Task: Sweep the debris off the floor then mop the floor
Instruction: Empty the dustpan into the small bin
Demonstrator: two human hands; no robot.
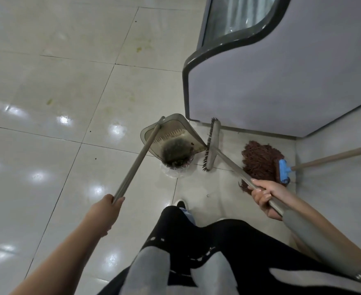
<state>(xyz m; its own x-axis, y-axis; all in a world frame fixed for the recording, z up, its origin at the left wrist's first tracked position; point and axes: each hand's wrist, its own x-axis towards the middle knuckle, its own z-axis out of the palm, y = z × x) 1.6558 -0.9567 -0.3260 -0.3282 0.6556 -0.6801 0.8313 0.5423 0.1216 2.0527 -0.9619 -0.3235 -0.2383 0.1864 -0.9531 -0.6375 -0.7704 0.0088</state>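
The pale tiled floor [47,86] fills most of the view, glossy with light spots and marked with faint yellowish stains and a few dark specks well beyond the left hand. Ahead of the right hand stands a large grey cabinet [282,77] with a dark curved trim and a glass front, its base meeting the floor just past the broom head.

The mop [260,160] lies beyond the right hand, near the wall corner — a reddish-brown string head with a blue clamp and a wooden handle running off to the right. No hand touches it.

The dustpan [171,135], grey and translucent, is tilted up between and ahead of the two hands, its mouth tipped down over a small bin lined with clear plastic [175,167]. Dark debris [175,150] sits at the pan's lower end, right above the bin's opening. The left hand [105,211] grips the end of the dustpan's long handle, fingers wrapped round it.

The broom [212,143] stands with its bristled head on the floor, just beside the dustpan's right edge. The right hand [267,194] is clamped round its grey handle — fingers curled over the top, the handle passing on under the forearm.

The hands are well apart, each on its own handle.
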